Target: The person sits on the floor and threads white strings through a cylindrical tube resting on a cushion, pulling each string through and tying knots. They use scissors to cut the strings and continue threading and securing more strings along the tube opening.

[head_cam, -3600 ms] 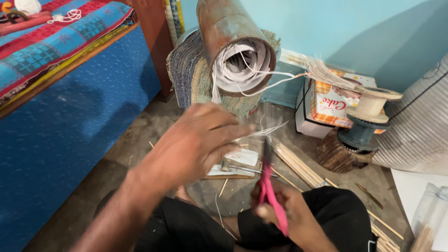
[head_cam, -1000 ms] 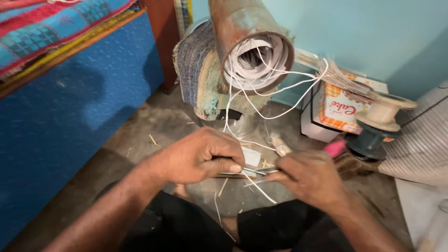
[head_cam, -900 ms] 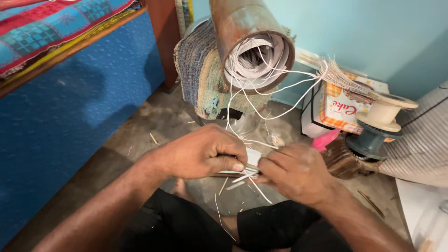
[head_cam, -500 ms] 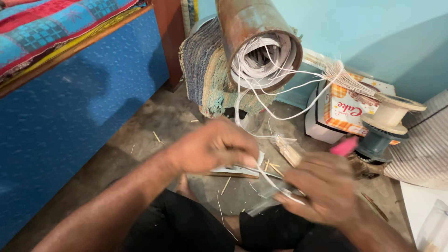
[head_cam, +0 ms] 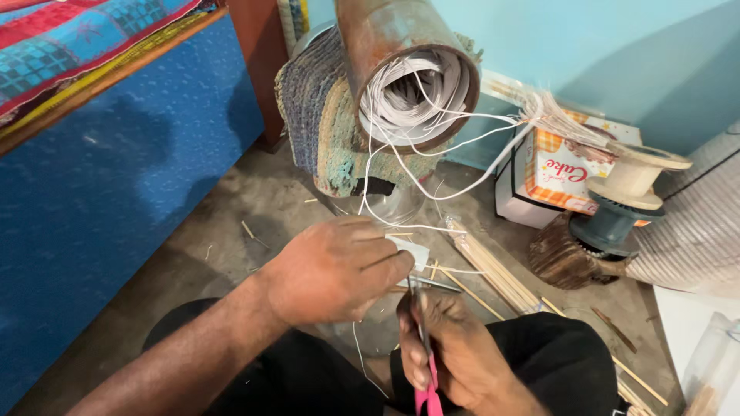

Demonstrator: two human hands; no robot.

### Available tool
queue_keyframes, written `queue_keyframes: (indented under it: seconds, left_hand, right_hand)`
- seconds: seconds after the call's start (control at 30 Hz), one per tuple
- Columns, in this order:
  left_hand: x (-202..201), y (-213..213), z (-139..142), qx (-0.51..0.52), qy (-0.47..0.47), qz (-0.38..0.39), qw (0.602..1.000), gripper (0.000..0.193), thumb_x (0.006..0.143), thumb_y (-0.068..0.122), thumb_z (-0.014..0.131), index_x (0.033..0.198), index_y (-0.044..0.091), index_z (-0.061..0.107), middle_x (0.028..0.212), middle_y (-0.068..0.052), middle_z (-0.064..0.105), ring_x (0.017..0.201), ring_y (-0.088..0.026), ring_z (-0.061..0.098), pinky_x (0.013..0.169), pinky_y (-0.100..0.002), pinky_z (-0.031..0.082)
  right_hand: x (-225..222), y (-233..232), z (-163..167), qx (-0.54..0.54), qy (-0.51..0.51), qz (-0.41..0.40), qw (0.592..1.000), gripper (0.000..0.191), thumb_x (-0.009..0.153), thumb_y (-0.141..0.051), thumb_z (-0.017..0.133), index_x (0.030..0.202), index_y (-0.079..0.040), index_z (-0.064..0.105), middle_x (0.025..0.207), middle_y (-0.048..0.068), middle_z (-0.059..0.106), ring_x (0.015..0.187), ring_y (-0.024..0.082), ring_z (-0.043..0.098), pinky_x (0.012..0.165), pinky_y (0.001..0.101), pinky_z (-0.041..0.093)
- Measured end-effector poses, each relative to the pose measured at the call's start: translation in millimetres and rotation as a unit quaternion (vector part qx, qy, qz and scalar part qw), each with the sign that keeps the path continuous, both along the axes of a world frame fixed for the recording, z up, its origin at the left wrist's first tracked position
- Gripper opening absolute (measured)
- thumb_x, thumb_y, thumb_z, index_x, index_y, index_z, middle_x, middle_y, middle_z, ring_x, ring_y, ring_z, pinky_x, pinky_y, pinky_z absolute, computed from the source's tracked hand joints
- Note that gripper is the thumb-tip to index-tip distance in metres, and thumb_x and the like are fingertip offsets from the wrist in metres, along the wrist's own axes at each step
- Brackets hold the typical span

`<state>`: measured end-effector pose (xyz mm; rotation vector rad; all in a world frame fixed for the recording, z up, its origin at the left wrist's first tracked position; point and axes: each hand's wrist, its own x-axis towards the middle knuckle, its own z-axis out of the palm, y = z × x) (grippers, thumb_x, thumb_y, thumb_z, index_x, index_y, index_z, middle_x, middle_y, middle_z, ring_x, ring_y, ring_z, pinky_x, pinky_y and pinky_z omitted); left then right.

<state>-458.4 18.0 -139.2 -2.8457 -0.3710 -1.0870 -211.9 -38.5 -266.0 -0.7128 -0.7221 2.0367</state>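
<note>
Pinching a small white piece (head_cam: 410,253) between thumb and fingertips, your left hand (head_cam: 335,270) hovers over your lap. Your right hand (head_cam: 451,350) is wrapped around one pair of pink-handled scissors (head_cam: 424,362), just below it; their long axis runs nearly upright, blades pointing up toward the white piece. Beyond, one rusty cylinder (head_cam: 401,62) lies tilted with its open mouth facing you, packed with white strips (head_cam: 412,92) spilling out. One bundle of thin sticks (head_cam: 493,270) lies on the floor (head_cam: 231,216), beside one spool (head_cam: 624,185).
</note>
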Motion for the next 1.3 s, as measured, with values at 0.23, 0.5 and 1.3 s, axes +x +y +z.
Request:
queue_keyframes:
  seconds: [0.23,0.5,1.3]
  left_hand:
    - [5,-6,5,-0.01,0.048,-0.004,0.999,0.03,0.07,0.01,0.074,0.098,0.005,0.063,0.086,-0.006,0.06,0.083,-0.027,0.063,0.082,-0.042,0.054]
    - [5,-8,-8,-0.064,0.009,0.011,0.998,0.025,0.078,0.009,0.074,0.101,0.007,0.064,0.088,-0.003,0.059,0.086,-0.025,0.064,0.08,-0.041,0.054]
    - [-11,9,32,-0.394,0.046,-0.044,0.917,0.013,0.091,0.017,0.074,0.099,0.006,0.075,0.084,-0.005,0.077,0.075,-0.018,0.074,0.07,-0.034,0.055]
  right_hand:
    - [-29,0,43,0.038,0.001,-0.077,0.996,0.039,0.099,-0.036,0.055,0.084,0.0,0.058,0.054,0.01,0.054,0.038,0.022,0.052,0.039,0.0349,0.044]
    - [-17,2,35,-0.019,0.033,-0.073,0.997,0.044,0.1,-0.042,0.056,0.079,-0.004,0.053,0.049,0.007,0.047,0.035,0.02,0.047,0.035,0.0326,0.04]
    - [13,38,96,0.782,-0.489,-0.157,0.355,0.036,0.073,-0.03,0.088,0.086,-0.001,0.071,0.071,0.009,0.062,0.062,0.028,0.064,0.055,0.0429,0.05]
